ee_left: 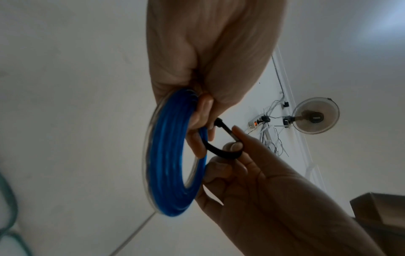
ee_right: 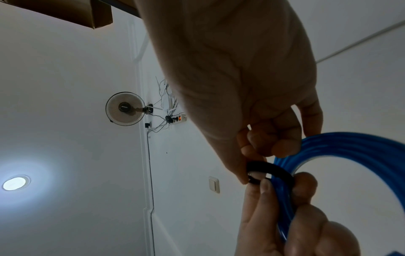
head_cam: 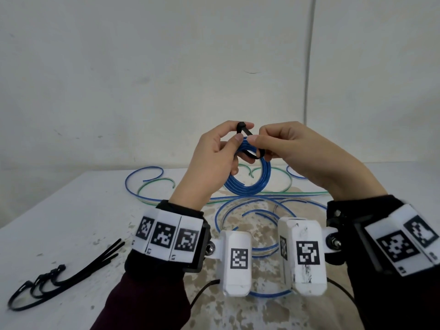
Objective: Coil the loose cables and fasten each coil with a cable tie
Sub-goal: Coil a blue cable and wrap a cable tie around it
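While loose blue and green cables point(head_cam: 147, 198) sprawl on the surface point(head_cam: 71, 210), the blue coil point(head_cam: 250, 182) hangs upright above it, ring face toward the person. The left hand point(head_cam: 214, 158) grips its top so turns stay bunched; the right hand point(head_cam: 292, 151) pinches the black cable tie point(head_cam: 252, 144) looped around them, head uppermost.
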